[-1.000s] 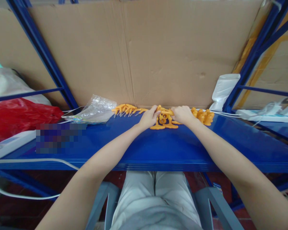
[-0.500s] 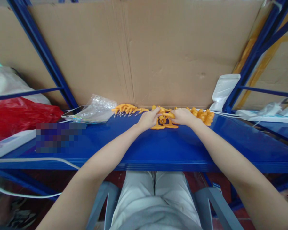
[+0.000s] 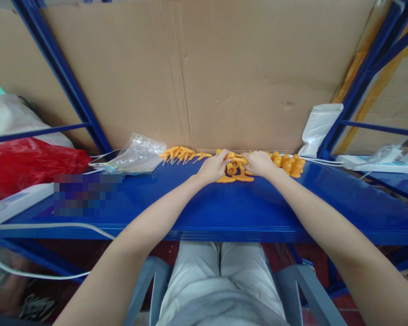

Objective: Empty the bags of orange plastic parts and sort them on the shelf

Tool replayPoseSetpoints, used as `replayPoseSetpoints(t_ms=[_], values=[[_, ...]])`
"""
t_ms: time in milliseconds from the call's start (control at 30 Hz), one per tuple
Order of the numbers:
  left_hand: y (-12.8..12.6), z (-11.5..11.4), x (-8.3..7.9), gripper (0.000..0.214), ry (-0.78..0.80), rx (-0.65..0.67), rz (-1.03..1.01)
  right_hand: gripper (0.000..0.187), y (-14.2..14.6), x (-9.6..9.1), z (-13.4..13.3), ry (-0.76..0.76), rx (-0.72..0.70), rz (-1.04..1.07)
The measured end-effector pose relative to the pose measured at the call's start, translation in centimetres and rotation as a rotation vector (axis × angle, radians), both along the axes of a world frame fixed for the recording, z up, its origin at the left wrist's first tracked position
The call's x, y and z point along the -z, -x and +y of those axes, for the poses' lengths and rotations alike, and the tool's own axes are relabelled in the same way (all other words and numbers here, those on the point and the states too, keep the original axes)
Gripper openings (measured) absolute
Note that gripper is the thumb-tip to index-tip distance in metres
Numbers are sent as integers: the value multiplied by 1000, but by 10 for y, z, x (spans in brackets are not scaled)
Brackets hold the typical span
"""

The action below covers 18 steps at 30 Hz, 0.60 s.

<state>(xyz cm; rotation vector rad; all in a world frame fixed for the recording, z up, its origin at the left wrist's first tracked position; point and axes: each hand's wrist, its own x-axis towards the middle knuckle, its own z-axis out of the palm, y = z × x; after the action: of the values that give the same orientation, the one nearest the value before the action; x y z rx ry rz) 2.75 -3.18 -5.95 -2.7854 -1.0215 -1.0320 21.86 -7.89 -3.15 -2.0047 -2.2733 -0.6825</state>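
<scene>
Both hands meet at the far edge of the blue shelf (image 3: 224, 208), at twelve o'clock from the person, just in front of the cardboard sheet (image 3: 224, 77) that stands behind it. Between them lies the orange pile (image 3: 235, 171), a small heap of orange plastic pieces with rings and flat feet, resting on the shelf.

The left hand (image 3: 215, 166) comes in from seven o'clock; its grip is closed on the pile's left side, thumb laid over the top. The right hand (image 3: 258, 163) comes in from five o'clock, and its grip is closed on the pile's right side, fingers curled down over the pieces.

At ten o'clock from the hands lies an orange row (image 3: 183, 155) of similar pieces with small chains, apart from the pile. Further out the same way sits a clear plastic bag (image 3: 138, 154), and at nine o'clock a red bag (image 3: 27, 165). At three o'clock, just beside the right hand, sits an orange cluster (image 3: 290, 165) of upright pieces; beyond it, at two o'clock, a white pouch (image 3: 319, 129) leans against the blue post.
</scene>
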Motion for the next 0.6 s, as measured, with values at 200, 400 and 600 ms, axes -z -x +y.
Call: replayPoseSetpoints(t_ms=[200, 400, 600], values=[[-2, 0, -1, 21, 38, -28, -39, 40, -2, 1, 1, -3, -1, -21], [-8, 0, 1, 23, 273, 70, -252, 39, 0, -2, -1, -30, 2, -51], [-13, 1, 1, 28, 666, 161, -438, 37, 3, -3, -2, -50, 17, -68]])
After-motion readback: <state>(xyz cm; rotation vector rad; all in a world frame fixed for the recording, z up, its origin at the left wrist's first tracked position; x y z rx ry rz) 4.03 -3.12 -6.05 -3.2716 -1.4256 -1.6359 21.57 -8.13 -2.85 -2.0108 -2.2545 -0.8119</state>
